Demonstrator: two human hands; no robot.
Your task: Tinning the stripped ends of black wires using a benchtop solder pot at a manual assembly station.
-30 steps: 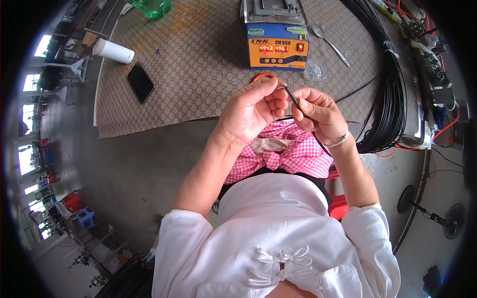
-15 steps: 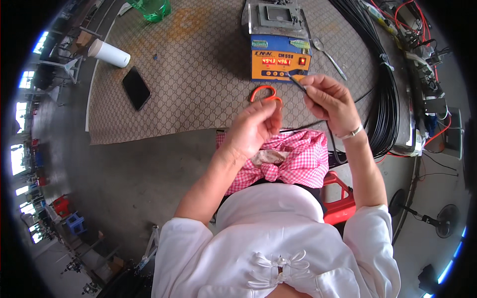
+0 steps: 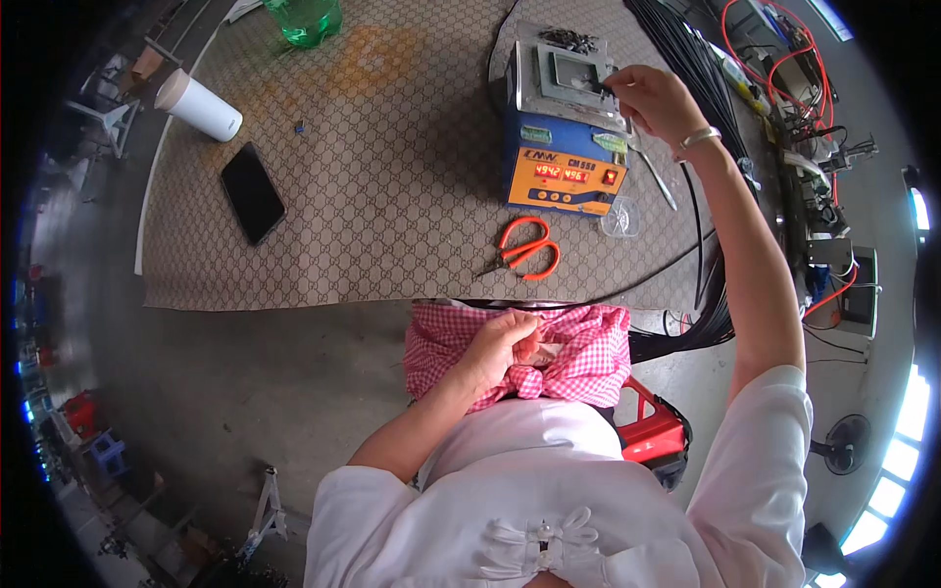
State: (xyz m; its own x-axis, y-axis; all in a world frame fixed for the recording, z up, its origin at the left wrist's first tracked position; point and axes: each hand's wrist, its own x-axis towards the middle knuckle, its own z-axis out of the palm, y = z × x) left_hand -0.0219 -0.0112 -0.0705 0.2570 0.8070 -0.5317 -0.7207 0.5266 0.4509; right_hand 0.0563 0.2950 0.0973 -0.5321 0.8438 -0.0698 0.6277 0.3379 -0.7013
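Note:
My right hand (image 3: pixel 655 98) reaches far forward, its fingers pinched on the end of a thin black wire (image 3: pixel 698 230). It holds that end over the metal top of a blue and orange bench unit (image 3: pixel 566 147) with a red digit display. The wire trails back along my forearm toward the table's front edge. My left hand (image 3: pixel 505 348) rests in my lap on a pink checked cloth (image 3: pixel 588 353), fingers curled, with nothing seen in it. Orange-handled scissors (image 3: pixel 524 250) lie on the patterned table mat (image 3: pixel 392 196) in front of the unit.
A black phone (image 3: pixel 253 192), a white cup (image 3: pixel 199 105) and a green bottle (image 3: pixel 306 18) are on the mat's left. Beside the unit sit a small clear cup (image 3: pixel 619 218) and metal tweezers (image 3: pixel 657 181). A thick bundle of black cables (image 3: pixel 691 64) runs down the right side.
My right hand has moved forward from near the scissors to the unit's top, carrying the wire end. My left hand has let go and dropped to my lap.

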